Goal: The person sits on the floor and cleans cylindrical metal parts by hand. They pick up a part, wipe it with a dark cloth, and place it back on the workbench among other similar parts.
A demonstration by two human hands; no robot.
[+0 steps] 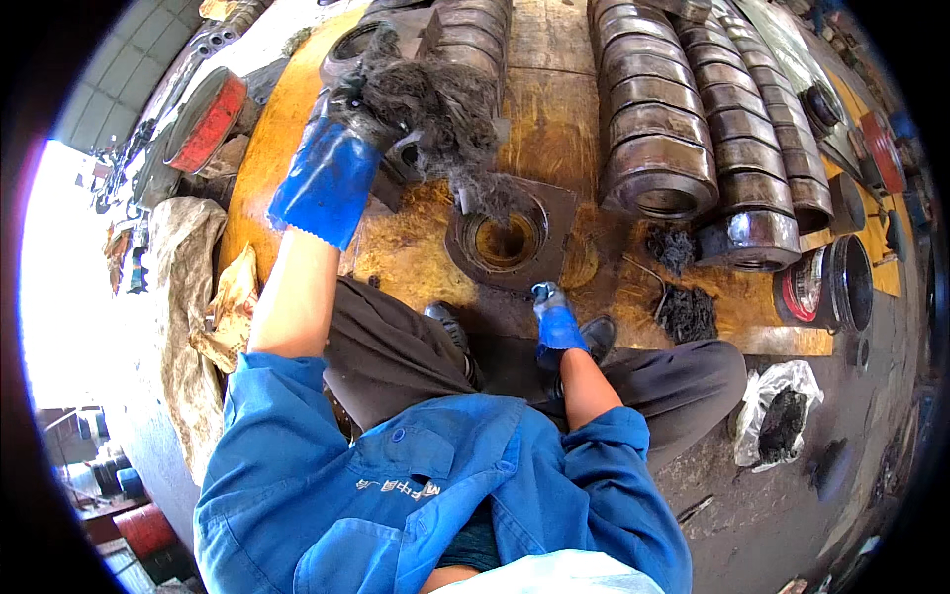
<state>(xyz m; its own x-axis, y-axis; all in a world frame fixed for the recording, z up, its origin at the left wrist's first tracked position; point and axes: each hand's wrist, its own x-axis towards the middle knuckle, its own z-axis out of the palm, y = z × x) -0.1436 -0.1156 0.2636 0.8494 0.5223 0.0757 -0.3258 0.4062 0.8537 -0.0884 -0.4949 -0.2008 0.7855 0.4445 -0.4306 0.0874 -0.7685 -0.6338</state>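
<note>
My left hand (341,148), in a blue rubber glove, is raised at the upper left and closed on a bundle of dark grey fibre waste (440,109). Loose strands of it hang over a dark metal flange (561,213), a flat plate with a round, oily bore. My right hand (550,315), also in a blue glove, is low at the near edge of that flange. Its fingers look curled together, and what they grip, if anything, is hidden. The flange lies on the stained yellow surface in front of my shoes.
Rows of stacked metal rings (658,129) run away on the right, with another row (465,40) behind the bundle. Dark fibre clumps (686,315) lie right of my right hand. Nearby are a black tin (851,282), a plastic bag (778,416) of dark material and sacking (183,297).
</note>
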